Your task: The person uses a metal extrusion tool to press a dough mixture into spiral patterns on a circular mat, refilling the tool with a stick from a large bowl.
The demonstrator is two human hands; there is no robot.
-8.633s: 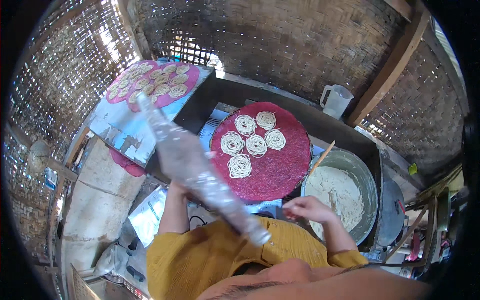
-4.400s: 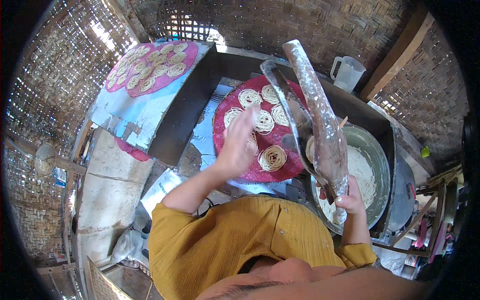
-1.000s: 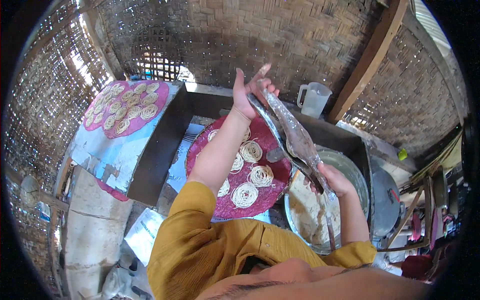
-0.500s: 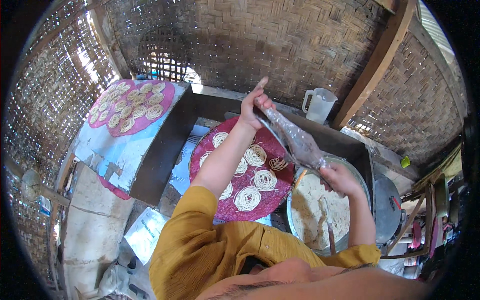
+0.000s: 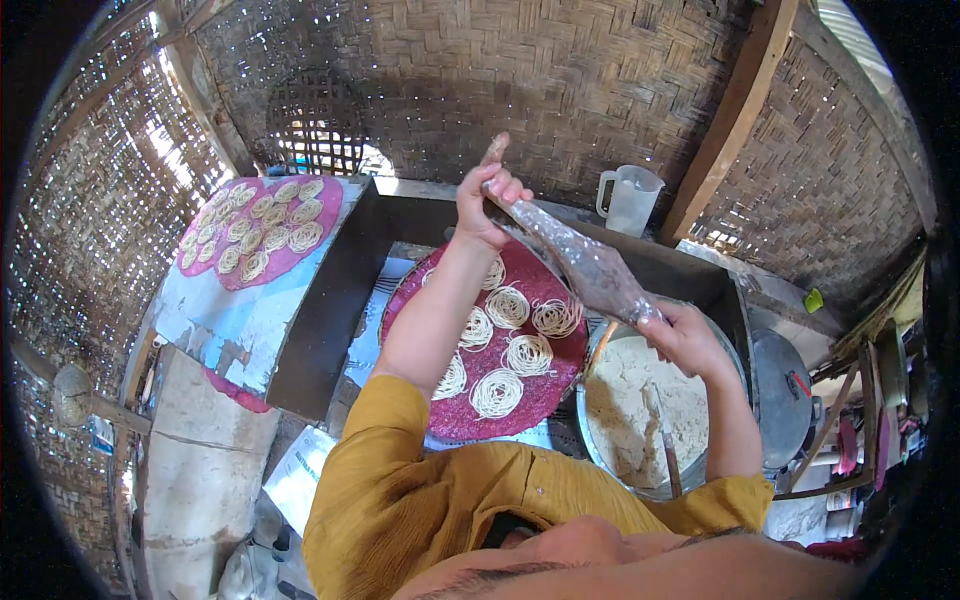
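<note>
A long, dough-smeared noodle press [image 5: 592, 268] slants above the round magenta mat [image 5: 455, 425], held at both ends. My left hand [image 5: 488, 203] is closed round its upper far end, thumb sticking up. My right hand [image 5: 682, 340] grips the lower near end, over the metal basin's far side. Several coiled nests of pale noodle strands [image 5: 497, 393] lie on the mat. One loose nest [image 5: 557, 318] sits at the mat's right side, just below the press. The press's underside is hidden.
The basin holds pale crumbly dough [image 5: 620, 400] with a flat stick [image 5: 662, 430] standing in it. A clear plastic jug [image 5: 632, 200] stands behind the dark trough. At left, more nests lie on a pink mat [image 5: 262, 232]. A dark lid [image 5: 780, 385] is at right.
The nest under the press has grown from a few loose strands into a fuller coil. Both hands keep hold of the press, which has shifted slightly. The whole view has moved a little.
</note>
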